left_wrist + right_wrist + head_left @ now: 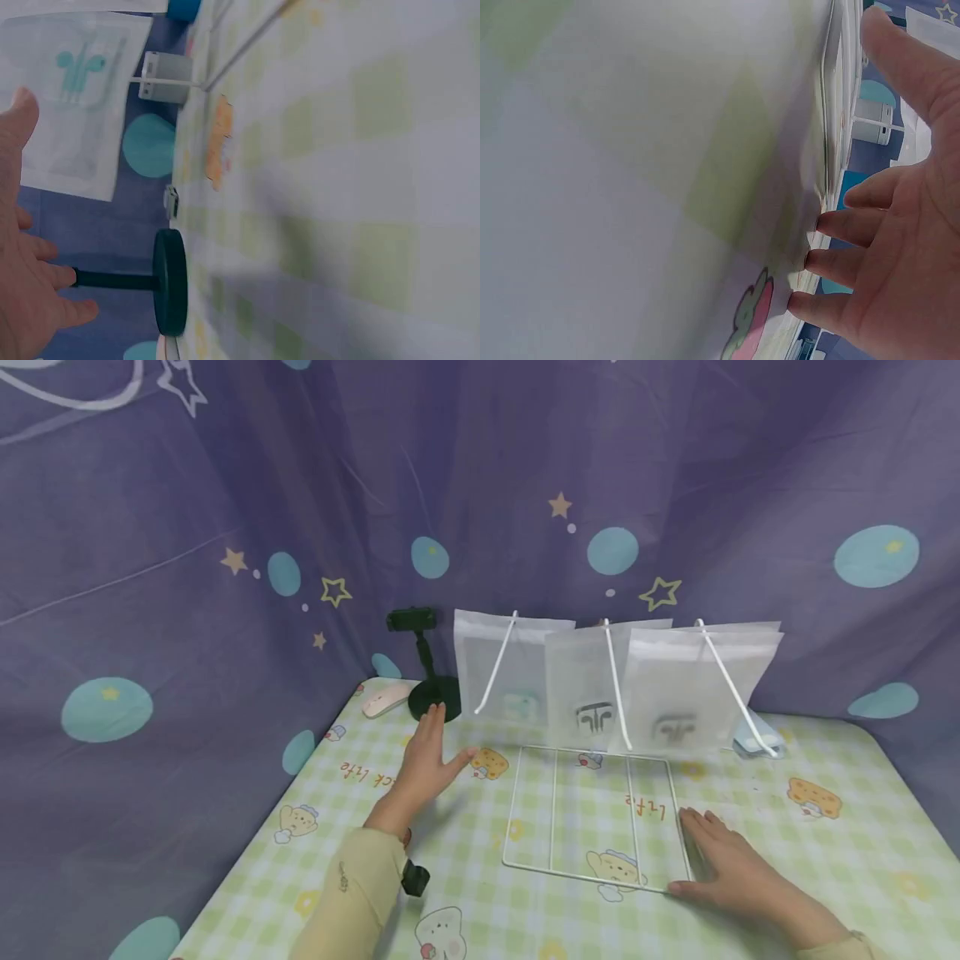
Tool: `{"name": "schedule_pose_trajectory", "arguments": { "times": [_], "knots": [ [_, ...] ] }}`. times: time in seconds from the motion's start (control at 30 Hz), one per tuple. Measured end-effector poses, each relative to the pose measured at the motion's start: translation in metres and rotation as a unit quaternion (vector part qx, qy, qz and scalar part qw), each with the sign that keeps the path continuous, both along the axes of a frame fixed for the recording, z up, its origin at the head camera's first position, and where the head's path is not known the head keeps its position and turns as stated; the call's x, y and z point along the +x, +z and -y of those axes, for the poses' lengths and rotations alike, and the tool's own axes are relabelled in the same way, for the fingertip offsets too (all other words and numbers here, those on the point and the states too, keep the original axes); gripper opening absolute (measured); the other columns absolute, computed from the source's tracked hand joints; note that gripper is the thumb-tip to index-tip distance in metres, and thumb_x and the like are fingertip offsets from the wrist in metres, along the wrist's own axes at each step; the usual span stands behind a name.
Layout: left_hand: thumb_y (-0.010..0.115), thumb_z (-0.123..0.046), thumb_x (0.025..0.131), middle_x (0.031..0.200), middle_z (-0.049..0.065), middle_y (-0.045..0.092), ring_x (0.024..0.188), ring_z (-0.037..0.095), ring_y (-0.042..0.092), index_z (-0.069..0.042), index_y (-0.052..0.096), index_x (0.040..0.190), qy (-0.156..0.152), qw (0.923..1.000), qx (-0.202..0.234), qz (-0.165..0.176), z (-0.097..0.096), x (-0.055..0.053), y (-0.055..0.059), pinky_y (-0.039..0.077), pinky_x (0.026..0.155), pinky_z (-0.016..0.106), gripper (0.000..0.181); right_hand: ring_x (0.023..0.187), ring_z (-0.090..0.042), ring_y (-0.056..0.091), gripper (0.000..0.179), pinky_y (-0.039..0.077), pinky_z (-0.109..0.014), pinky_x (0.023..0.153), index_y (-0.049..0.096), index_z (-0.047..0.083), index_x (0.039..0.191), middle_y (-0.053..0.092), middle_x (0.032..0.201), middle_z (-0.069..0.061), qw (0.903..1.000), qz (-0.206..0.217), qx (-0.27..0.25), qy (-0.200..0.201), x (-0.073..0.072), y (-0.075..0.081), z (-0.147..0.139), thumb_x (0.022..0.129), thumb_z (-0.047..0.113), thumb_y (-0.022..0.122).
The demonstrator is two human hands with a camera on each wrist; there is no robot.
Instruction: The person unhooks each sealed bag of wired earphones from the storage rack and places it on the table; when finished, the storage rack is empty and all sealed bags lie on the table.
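A white wire display rack [577, 875] stands on the table, its flat base toward me. Three slanting hooks at its back carry frosted zip bags: a left bag [502, 664], a middle bag [581, 681] and a right bag [686, 681]. Earphone shapes show through them. My left hand [426, 764] is raised over the cloth left of the rack, thumb spread, holding nothing. My right hand [738, 868] rests at the base's right front corner, fingers extended along the side wire. In the right wrist view its fingertips [799, 300] are down at the tablecloth.
A black phone stand [435, 697] and a pink computer mouse [386, 700] are at the back left. Behind the rack's right hook lies a light blue packet [761, 737]. A white box-like object [163, 77] shows behind the bags. A purple curtain [480, 468] hangs behind the table.
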State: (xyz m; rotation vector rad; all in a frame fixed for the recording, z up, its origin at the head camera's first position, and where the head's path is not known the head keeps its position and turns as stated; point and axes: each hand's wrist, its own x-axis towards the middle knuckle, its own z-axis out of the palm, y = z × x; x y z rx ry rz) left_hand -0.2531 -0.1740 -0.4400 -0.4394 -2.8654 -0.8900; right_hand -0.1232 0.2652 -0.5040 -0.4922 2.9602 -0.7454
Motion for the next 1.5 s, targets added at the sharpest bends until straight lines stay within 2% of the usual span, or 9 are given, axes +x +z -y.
{"name": "schedule_pose_trajectory", "arguments": {
  "times": [0.2, 0.37, 0.5, 0.77, 0.97, 1.03, 1.3, 1.5],
  "knots": [
    [0.056, -0.042, 0.098, 0.161, 0.019, 0.01, 0.145, 0.037, 0.019, -0.008, 0.004, 0.157, -0.001, 0.9956, 0.092, 0.016, -0.01, -0.024, 0.021, 0.022, 0.114, 0.054, 0.086, 0.131, -0.058, 0.029, 0.11, 0.027, -0.073, 0.098, 0.039, -0.012, 0.141, 0.037, 0.145, -0.034, 0.9995, -0.021, 0.022, 0.007, 0.001, 0.001, -0.003, 0.07, 0.063, 0.076],
    [0.058, -0.041, 0.097, 0.159, 0.02, 0.018, 0.139, 0.039, 0.032, -0.01, 0.007, 0.158, 0.016, 0.9894, 0.138, 0.04, -0.013, -0.04, 0.035, 0.03, 0.11, 0.055, 0.085, 0.133, -0.057, 0.028, 0.107, 0.028, -0.071, 0.099, 0.041, -0.011, 0.141, 0.036, 0.146, -0.032, 0.9995, -0.017, 0.024, 0.01, 0.001, -0.001, -0.005, 0.071, 0.064, 0.073],
    [0.058, -0.04, 0.098, 0.159, 0.017, 0.02, 0.14, 0.038, 0.031, -0.009, 0.011, 0.157, 0.019, 0.9834, 0.171, 0.058, -0.014, -0.052, 0.04, 0.031, 0.111, 0.051, 0.082, 0.134, -0.056, 0.027, 0.107, 0.027, -0.071, 0.099, 0.041, -0.009, 0.142, 0.035, 0.148, -0.031, 0.9996, -0.015, 0.021, 0.008, 0.001, -0.003, -0.007, 0.071, 0.064, 0.074],
    [0.062, -0.029, 0.097, 0.154, 0.02, 0.031, 0.139, 0.037, 0.035, -0.005, 0.023, 0.154, 0.01, 0.9654, 0.242, 0.097, -0.017, -0.069, 0.042, 0.034, 0.111, 0.045, 0.074, 0.133, -0.057, 0.028, 0.107, 0.028, -0.071, 0.099, 0.042, -0.008, 0.142, 0.036, 0.147, -0.031, 0.9998, -0.014, 0.006, 0.013, 0.005, -0.002, -0.007, 0.07, 0.063, 0.075],
    [0.063, -0.021, 0.097, 0.151, 0.018, 0.038, 0.131, 0.037, 0.045, -0.013, 0.031, 0.153, 0.009, 0.943, 0.312, 0.116, -0.017, -0.078, 0.041, 0.039, 0.107, 0.046, 0.066, 0.133, -0.057, 0.028, 0.107, 0.029, -0.07, 0.099, 0.041, -0.008, 0.143, 0.037, 0.147, -0.031, 0.9998, -0.011, 0.007, 0.014, 0.005, -0.004, -0.005, 0.07, 0.065, 0.073],
    [0.063, -0.019, 0.097, 0.15, 0.018, 0.039, 0.131, 0.036, 0.045, -0.014, 0.031, 0.153, 0.009, 0.9381, 0.325, 0.119, -0.017, -0.08, 0.041, 0.038, 0.107, 0.047, 0.065, 0.133, -0.057, 0.028, 0.108, 0.029, -0.07, 0.099, 0.041, -0.008, 0.143, 0.037, 0.147, -0.031, 0.9998, -0.011, 0.009, 0.015, 0.004, -0.005, -0.004, 0.07, 0.065, 0.073],
    [0.062, -0.016, 0.097, 0.133, 0.023, 0.055, 0.125, 0.034, 0.05, -0.001, 0.047, 0.142, 0.021, 0.9385, 0.324, 0.116, -0.02, -0.084, 0.041, 0.039, 0.105, 0.046, 0.05, 0.132, -0.057, 0.03, 0.108, 0.03, -0.069, 0.099, 0.043, -0.007, 0.142, 0.038, 0.145, -0.031, 0.9996, -0.017, 0.014, 0.018, 0.002, -0.003, -0.003, 0.069, 0.065, 0.074],
    [0.062, -0.019, 0.097, 0.132, 0.022, 0.057, 0.124, 0.033, 0.051, 0.001, 0.052, 0.136, 0.019, 0.937, 0.326, 0.125, -0.023, -0.084, 0.037, 0.039, 0.106, 0.046, 0.045, 0.133, -0.056, 0.03, 0.11, 0.029, -0.068, 0.101, 0.042, -0.007, 0.142, 0.038, 0.146, -0.031, 0.9998, -0.009, 0.016, 0.013, 0.001, -0.005, -0.003, 0.068, 0.067, 0.073]
  ]
}}
